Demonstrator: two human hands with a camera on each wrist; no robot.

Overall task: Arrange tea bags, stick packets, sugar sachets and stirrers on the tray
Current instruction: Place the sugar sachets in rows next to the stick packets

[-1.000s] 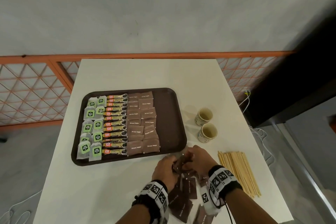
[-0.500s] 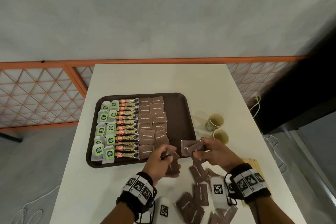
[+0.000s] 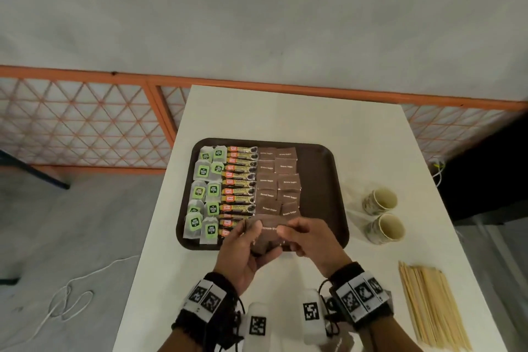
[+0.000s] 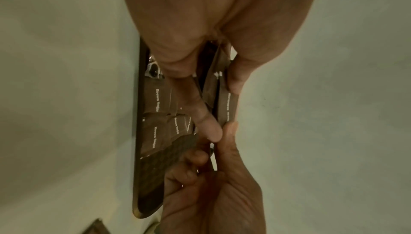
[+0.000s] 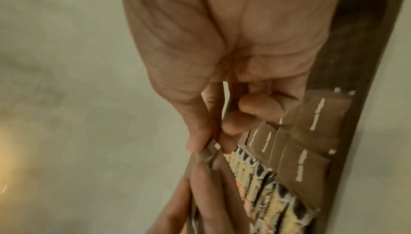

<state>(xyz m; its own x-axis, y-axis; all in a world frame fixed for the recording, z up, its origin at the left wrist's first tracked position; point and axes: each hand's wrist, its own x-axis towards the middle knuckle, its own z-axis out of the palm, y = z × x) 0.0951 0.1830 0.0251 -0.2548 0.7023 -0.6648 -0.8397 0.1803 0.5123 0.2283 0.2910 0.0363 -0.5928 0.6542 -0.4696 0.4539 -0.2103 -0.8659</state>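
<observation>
The dark brown tray [image 3: 337,180] holds a column of green-labelled tea bags [image 3: 205,191], a row of stick packets [image 3: 240,180] and brown sugar sachets [image 3: 278,180]. Over the tray's near edge both hands hold a small stack of brown sugar sachets [image 3: 267,237]. My left hand [image 3: 251,237] grips the stack, thumb on top and fingers beneath. My right hand [image 3: 291,237] pinches its right edge. In the left wrist view the stack [image 4: 224,104] sits between thumb and fingers. The right wrist view shows a pinched sachet edge [image 5: 209,151]. Wooden stirrers [image 3: 428,308] lie on the table at the near right.
Two paper cups [image 3: 380,200] [image 3: 385,228] stand right of the tray. The tray's right strip [image 3: 320,174] is bare. A brown sachet [image 3: 340,343] peeks out at the table's near edge. An orange lattice fence [image 3: 85,128] runs behind the table.
Both hands rose from the loose sachets on the near table and moved forward over the tray's near edge. They have come together on a stack of sachets.
</observation>
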